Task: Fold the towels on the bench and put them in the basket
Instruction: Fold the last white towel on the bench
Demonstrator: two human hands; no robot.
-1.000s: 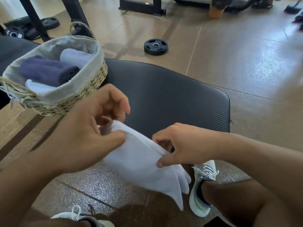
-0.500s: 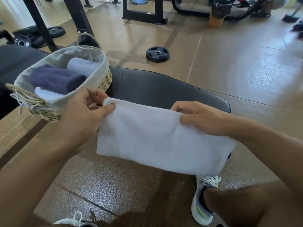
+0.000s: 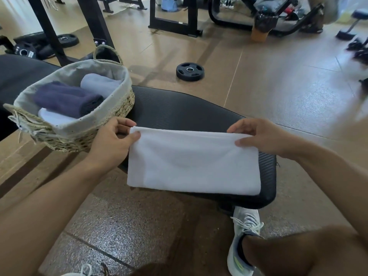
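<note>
Left hand [image 3: 111,144] and right hand [image 3: 262,136] fingers [image 3: 242,142] pinch the folded white terry towel's [image 3: 193,166] top corners; black ribbed worktop [image 3: 179,110] lies beyond them.

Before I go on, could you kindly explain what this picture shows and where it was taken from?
There is no machine here: a person wears a camera on the head, looking down at their own hands. The left hand and the right hand each pinch a top corner of a white towel, folded into a rectangle and held over a black bench. On the bench's left end stands a woven basket with a cloth lining. In it lie a dark blue towel, a pale one and a white one. A weight plate lies on the floor behind, among gym frames.
</note>
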